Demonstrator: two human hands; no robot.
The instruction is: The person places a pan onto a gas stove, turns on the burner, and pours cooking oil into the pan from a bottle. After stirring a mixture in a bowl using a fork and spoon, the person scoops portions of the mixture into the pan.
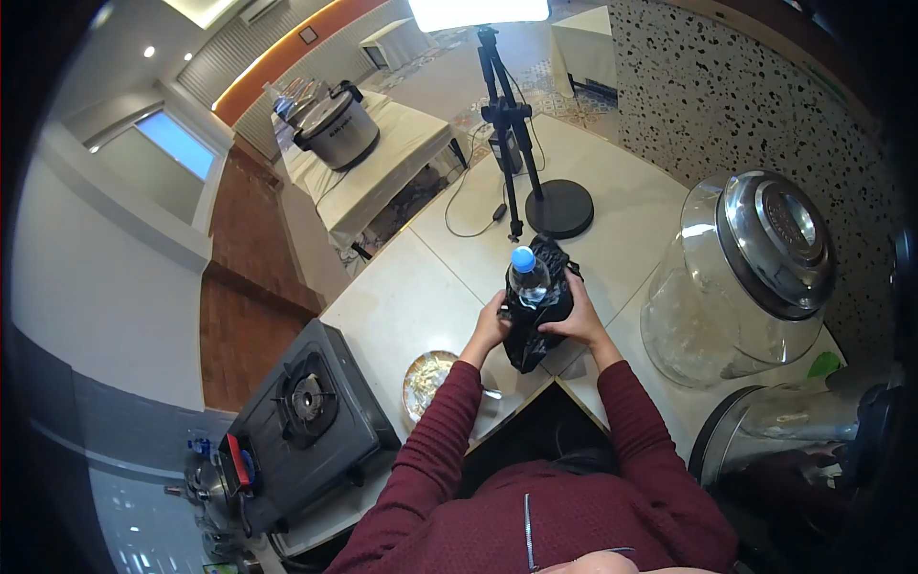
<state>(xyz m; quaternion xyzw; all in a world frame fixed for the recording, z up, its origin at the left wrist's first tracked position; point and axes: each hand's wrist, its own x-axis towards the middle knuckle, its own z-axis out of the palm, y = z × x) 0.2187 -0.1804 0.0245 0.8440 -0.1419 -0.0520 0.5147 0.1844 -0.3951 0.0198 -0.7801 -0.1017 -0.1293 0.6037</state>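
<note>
The left hand (489, 327) and right hand (579, 319) curl half-closed around the black bag (525, 348); the capped bottle (529, 281) seems sunk inside it, top uncovered.

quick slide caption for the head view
Left hand and right hand hold a blue-capped bottle partly wrapped in a black bag at a tiled counter.

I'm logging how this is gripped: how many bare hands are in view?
2: the left hand at the left of the black bag bunched around the blue-capped bottle, and the right hand at its right. Some fingers are hidden.
</note>
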